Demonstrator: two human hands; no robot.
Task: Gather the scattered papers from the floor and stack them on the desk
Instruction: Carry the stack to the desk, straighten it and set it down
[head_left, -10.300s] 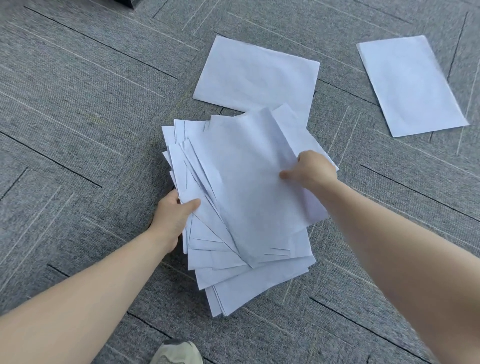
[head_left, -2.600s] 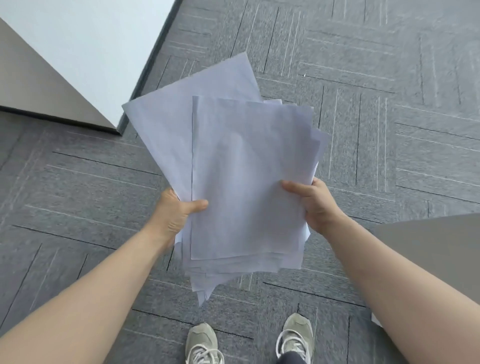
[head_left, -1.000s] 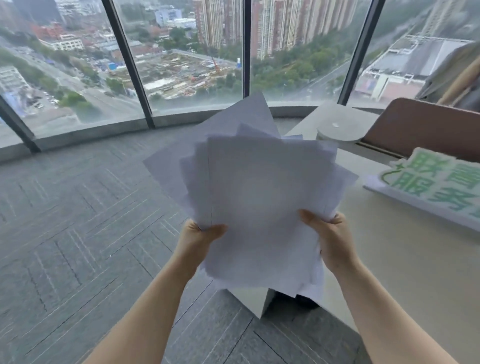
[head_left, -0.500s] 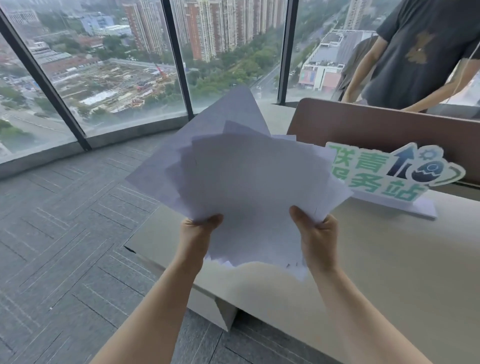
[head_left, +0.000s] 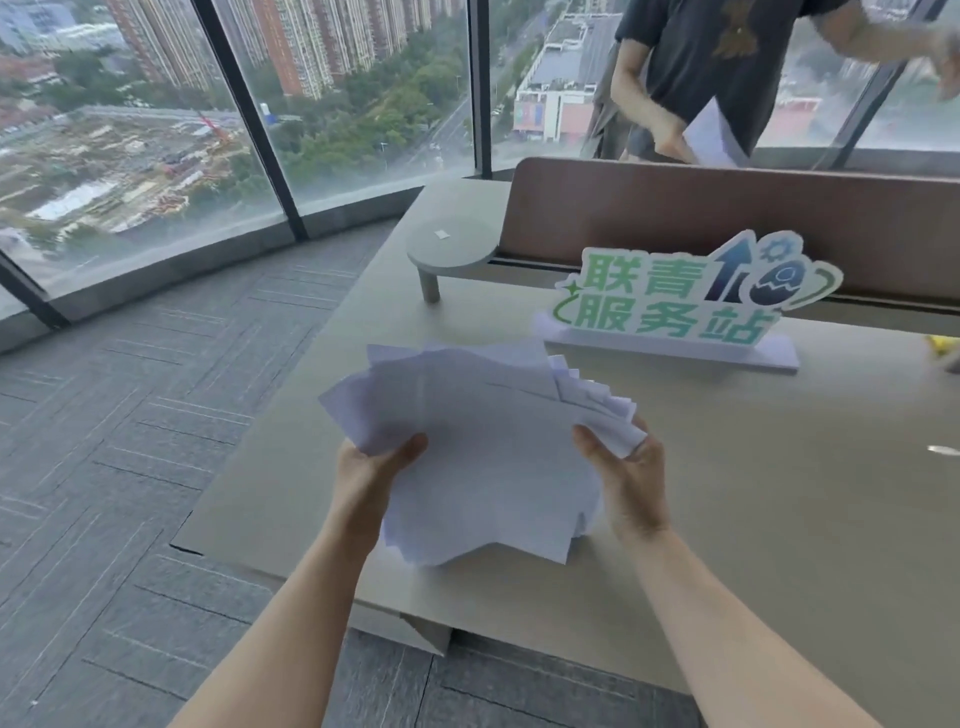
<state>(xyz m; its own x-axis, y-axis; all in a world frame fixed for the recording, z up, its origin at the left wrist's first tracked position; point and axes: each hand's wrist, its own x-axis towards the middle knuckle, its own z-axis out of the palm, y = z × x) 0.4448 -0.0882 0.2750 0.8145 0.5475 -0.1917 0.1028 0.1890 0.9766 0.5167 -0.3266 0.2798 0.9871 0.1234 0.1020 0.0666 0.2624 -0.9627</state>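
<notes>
A fanned stack of white papers (head_left: 483, 441) is held low over the beige desk (head_left: 779, 493), near its left front corner. My left hand (head_left: 366, 478) grips the stack's left edge, thumb on top. My right hand (head_left: 631, 478) grips the right edge, thumb on top and fingers under the sheets. The sheets are uneven, their corners splayed out at the back and right. Whether the stack's underside touches the desk I cannot tell.
A green-and-white sign (head_left: 680, 301) stands on the desk behind the papers. A small round stand (head_left: 452, 249) sits at the back left, before a brown divider panel (head_left: 727, 218). Another person (head_left: 727, 67) holding paper stands beyond it. Grey carpet (head_left: 130, 441) lies left.
I have stepped up to the desk and lowered the paper stack from chest height down flat over the desk surface; both hands keep their grip.
</notes>
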